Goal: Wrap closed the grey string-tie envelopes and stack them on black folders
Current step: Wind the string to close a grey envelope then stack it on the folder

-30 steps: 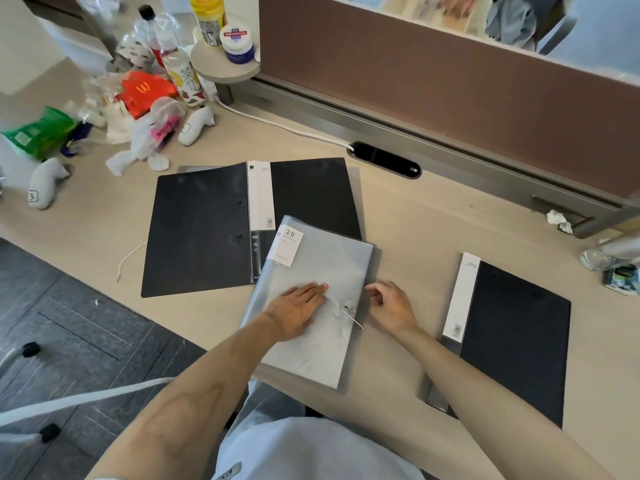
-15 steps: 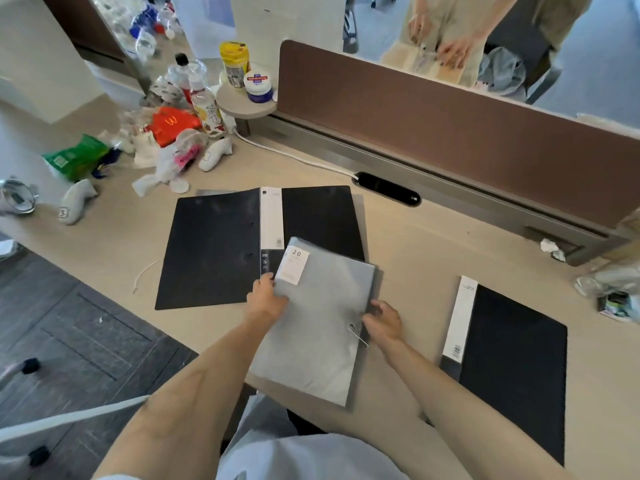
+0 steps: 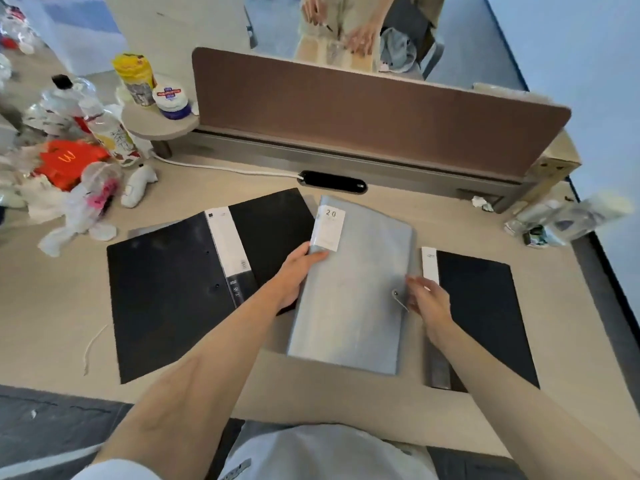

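A: Item one?
B: Flat grey plastic string-tie envelope (image 3: 356, 292), with a white label marked "20" at its far left corner. It is held between both hands, over the pale wooden desk (image 3: 52, 289), between the two black folders. Its left edge overlaps the open one; whether its underside touches the desk cannot be told.

A: Hands?
B: Left hand (image 3: 298, 271) grips the envelope's left edge just below the label, thumb on top, fingers hidden beneath. Right hand (image 3: 427, 301) is at the right edge beside the round button and its string tie; fingers curled loosely against that edge, a firm pinch cannot be confirmed.

A: Folders?
B: Open black plastic folder with a white spine strip (image 3: 180, 282), lying flat to the left. Closed black folder with a white spine label (image 3: 485, 317), lying flat to the right, partly under the right forearm.

A: Other stock?
B: Brown fabric desk divider (image 3: 363, 112) along the far edge; clear plastic bottle (image 3: 104, 129) amid wrappers at far left.
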